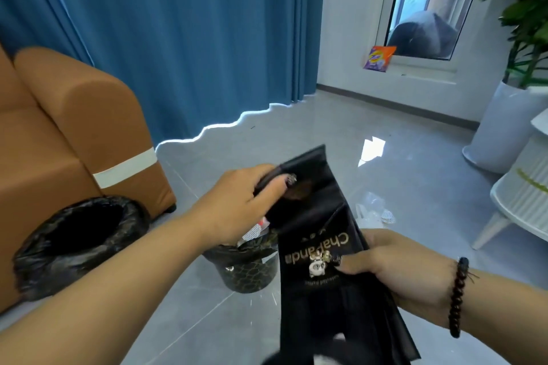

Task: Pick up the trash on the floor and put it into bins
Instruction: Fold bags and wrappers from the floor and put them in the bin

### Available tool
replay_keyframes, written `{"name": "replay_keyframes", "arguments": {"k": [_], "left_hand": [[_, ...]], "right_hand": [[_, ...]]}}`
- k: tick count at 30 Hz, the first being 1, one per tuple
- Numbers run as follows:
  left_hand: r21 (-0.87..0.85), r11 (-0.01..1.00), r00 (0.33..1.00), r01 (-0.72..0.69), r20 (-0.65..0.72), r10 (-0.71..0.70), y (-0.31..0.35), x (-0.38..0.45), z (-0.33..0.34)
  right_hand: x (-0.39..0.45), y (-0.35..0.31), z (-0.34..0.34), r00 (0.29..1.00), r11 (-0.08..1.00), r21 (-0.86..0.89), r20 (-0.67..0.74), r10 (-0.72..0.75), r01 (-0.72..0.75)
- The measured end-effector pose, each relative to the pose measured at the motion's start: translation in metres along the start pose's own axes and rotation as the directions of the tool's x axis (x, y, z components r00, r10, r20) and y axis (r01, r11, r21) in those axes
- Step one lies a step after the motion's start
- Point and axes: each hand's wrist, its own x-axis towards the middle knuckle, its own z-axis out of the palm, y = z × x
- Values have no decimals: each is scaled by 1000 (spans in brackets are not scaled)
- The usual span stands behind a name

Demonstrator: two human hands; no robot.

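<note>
— What are your hands on?

— Both are on the black paper bag [320, 234], the one with gold "ChaPanda" lettering and a small panda printed on it. Your left hand [237, 201] has its grip closed on the bag's upper edge, toward 12 o'clock, thumb pinching the front. Your right hand [397, 270], with the beaded bracelet [458, 296] on its wrist, grips the bag lower down at 4 o'clock, thumb pressed just beside the panda. The bag hangs flattened between them, running from 12 down to 6.

— And where does that put it against the bins?

— You hold it above the floor [415, 187], partly over the small bin [246, 267] at 7 o'clock, which has a black liner and some wrappers showing at its rim under your left wrist. A larger bin [80, 243] lined with a black bag stands at 9 o'clock, against the brown sofa [59, 133].

— Anything else lying around?

— A crumpled clear plastic wrapper [373, 212] lies on the floor at 2 o'clock, just past the bag's edge. Farther off at 1 o'clock an orange and purple snack packet [378, 58] leans by the window sill. The blue curtain [178, 38] hangs at 11, and a potted plant [516, 9] in a white pot stands at 2 o'clock near white furniture [522, 195].
</note>
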Motion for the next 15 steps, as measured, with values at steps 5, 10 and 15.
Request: {"name": "replay_keyframes", "arguments": {"k": [5, 10, 15], "left_hand": [[74, 997, 991, 8, -133, 2, -1, 9, -6], [-9, 999, 995, -48, 83, 48, 7, 11, -10], [-122, 993, 968, 0, 248, 30, 18, 9, 4]], "right_hand": [[9, 10, -14, 972, 753, -646, -67, -224, 129], [10, -15, -30, 804, 789, -446, -216, -554, 423], [16, -24, -19, 749, 749, -280, -133, -649, 600]]}}
